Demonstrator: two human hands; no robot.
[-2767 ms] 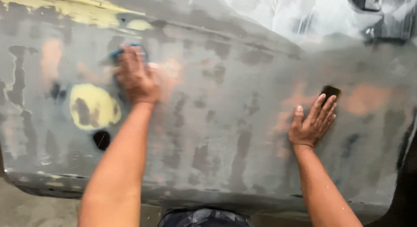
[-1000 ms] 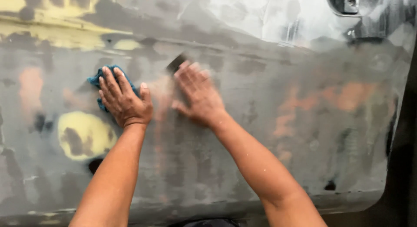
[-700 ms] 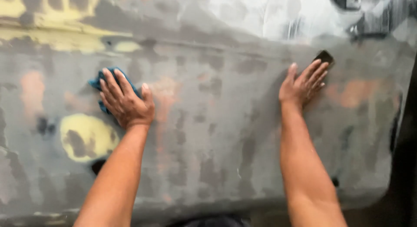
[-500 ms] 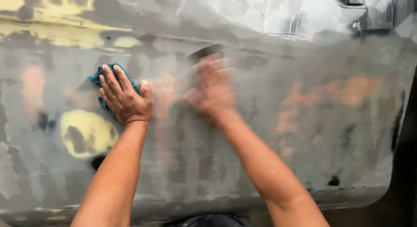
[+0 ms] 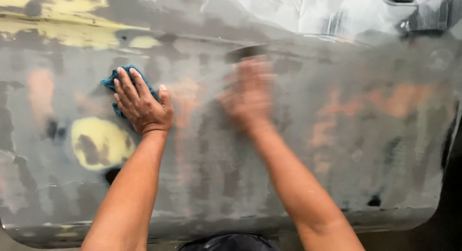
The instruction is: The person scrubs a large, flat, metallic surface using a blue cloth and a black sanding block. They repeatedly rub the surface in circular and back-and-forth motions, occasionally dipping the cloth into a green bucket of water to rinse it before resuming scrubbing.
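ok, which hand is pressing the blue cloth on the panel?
The left hand, flat on the crumpled blue cloth; the blurred right hand has no cloth.

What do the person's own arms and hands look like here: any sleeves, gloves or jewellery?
Both forearms are bare, with no sleeves in view. The left hand has no glove, ring or watch. The right hand is motion-blurred; it looks ungloved, though finer detail cannot be made out.

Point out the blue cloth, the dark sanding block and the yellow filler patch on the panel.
blue cloth (image 5: 109,81), head view, bare corner left of the left hand's fingers
dark sanding block (image 5: 245,52), head view, blurred top edge
yellow filler patch (image 5: 107,135), head view, upper right part
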